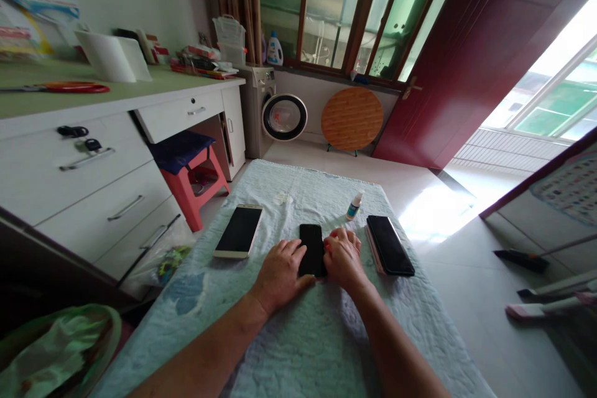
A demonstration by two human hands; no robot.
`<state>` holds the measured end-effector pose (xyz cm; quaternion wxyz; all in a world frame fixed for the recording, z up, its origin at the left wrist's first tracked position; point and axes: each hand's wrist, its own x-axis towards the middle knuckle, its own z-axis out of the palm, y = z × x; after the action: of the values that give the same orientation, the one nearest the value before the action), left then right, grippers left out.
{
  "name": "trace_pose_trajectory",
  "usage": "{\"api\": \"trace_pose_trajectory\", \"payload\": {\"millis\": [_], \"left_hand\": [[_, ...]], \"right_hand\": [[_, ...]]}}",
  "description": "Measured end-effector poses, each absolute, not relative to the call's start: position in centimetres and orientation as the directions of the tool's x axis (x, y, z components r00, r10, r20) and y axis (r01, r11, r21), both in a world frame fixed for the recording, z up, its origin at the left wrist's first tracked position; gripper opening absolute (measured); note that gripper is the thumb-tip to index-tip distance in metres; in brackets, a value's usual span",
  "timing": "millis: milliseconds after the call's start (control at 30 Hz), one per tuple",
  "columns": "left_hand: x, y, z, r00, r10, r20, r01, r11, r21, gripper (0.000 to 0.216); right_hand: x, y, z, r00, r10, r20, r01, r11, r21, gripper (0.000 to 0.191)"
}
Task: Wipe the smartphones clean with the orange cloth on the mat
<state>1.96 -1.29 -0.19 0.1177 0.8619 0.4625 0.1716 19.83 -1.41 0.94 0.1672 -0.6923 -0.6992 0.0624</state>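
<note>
A black smartphone (311, 249) lies face up on the pale blue quilted cloth (289, 336). My left hand (282, 270) grips its left side, fingers along the edge and thumb at the lower end. At the opposite edge my right hand (344, 259) is closed, its fingers curled in. A small reddish spot shows at those fingertips, but what they hold is hidden. To the left rests a larger gold-framed smartphone (239, 231), dark screen up. On the right, another black smartphone (390, 245) sits on a pinkish flat item. A small spray bottle (354, 206) stands behind my right hand.
Left of the cloth are a white desk (116, 168) and a pink stool (191, 180) with a dark cover. A green bin (114, 329) is at lower left. Farther back stand a washing machine with its door (284, 117) swung open and a round wooden tabletop (352, 118).
</note>
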Motion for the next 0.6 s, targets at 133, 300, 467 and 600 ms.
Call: {"api": "trace_pose_trajectory", "payload": {"millis": [133, 300, 467, 600], "left_hand": [[1.8, -1.0, -0.4, 0.516, 0.838, 0.180, 0.736, -0.541, 0.408, 0.067], [1.8, -0.9, -0.2, 0.526, 0.833, 0.174, 0.732, -0.547, 0.406, 0.073], [2.4, -1.4, 0.4, 0.512, 0.831, 0.220, 0.752, -0.557, 0.352, 0.064], [3.0, -1.7, 0.7, 0.502, 0.836, 0.221, 0.785, -0.548, 0.288, 0.051]], "right_hand": [[20.0, -0.9, 0.2, 0.097, 0.991, 0.093, 0.915, -0.052, -0.401, 0.025], [20.4, -0.6, 0.1, 0.153, 0.988, 0.027, 0.867, -0.121, -0.483, 0.027], [20.4, -0.7, 0.6, 0.148, 0.988, 0.051, 0.857, -0.102, -0.506, 0.031], [20.3, -0.9, 0.8, 0.100, 0.991, 0.084, 0.853, -0.042, -0.520, 0.036]]}}
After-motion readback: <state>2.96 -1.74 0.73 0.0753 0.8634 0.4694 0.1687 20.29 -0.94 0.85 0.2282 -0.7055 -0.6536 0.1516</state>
